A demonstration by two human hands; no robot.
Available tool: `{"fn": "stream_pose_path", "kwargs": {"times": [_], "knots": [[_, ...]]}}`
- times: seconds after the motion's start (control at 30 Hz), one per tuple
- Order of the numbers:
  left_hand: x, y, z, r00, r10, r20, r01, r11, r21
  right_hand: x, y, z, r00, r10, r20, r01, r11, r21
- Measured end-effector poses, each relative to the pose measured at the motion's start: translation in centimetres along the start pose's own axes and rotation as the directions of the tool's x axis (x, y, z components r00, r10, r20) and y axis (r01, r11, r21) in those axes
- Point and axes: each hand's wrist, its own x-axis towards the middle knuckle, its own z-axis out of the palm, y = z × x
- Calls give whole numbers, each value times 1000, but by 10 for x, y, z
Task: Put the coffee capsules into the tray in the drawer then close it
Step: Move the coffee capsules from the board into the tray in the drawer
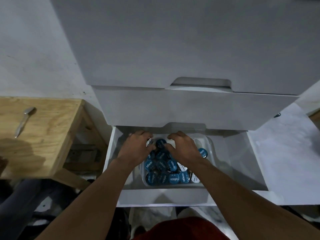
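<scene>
Blue capsules [173,177]: left hand [136,148] fingers curl round 1, right hand [184,148] fingers curl, touching others.

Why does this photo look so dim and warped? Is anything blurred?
Head view: dim, bluish light; the wide lens bows the edges of the cabinet; a dark shadow crosses the wooden table; capsule lids in the tray look soft, their print barely legible; the left hand and right hand are slightly smeared.

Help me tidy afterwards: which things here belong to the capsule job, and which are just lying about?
Job: coffee capsules, clear tray, open drawer, left hand, right hand.
Lying about: metal spoon, wooden table.
</scene>
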Motion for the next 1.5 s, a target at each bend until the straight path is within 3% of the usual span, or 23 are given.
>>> {"fn": "stream_pose_path", "kwargs": {"times": [0.17,0.27,0.43,0.67,0.83,1.07,1.23,1.5], "knots": [[-16,13,-7,992,48,118,-54,997,53,-33,14,-21,995,95,-4,-95,992,-79],[-21,36,-7,977,154,146,-173,977,126,-53,26,-40,990,134,-38,-138,978,-157],[-22,95,1,949,310,54,-314,928,200,-81,54,-79,978,150,-148,-175,968,-178],[-12,215,26,834,532,-144,-465,820,334,-144,127,-149,918,119,-377,-209,956,-206],[-15,318,70,799,550,-241,-452,815,362,-202,203,-206,886,128,-446,-253,938,-235],[-17,429,115,757,610,-232,-511,775,371,-246,279,-250,889,177,-423,-289,932,-217],[6,454,132,742,640,-199,-518,736,436,-234,311,-257,892,176,-416,-273,944,-187],[97,443,165,801,572,-178,-433,758,487,-160,367,-261,922,173,-346,-250,949,-193]]}}
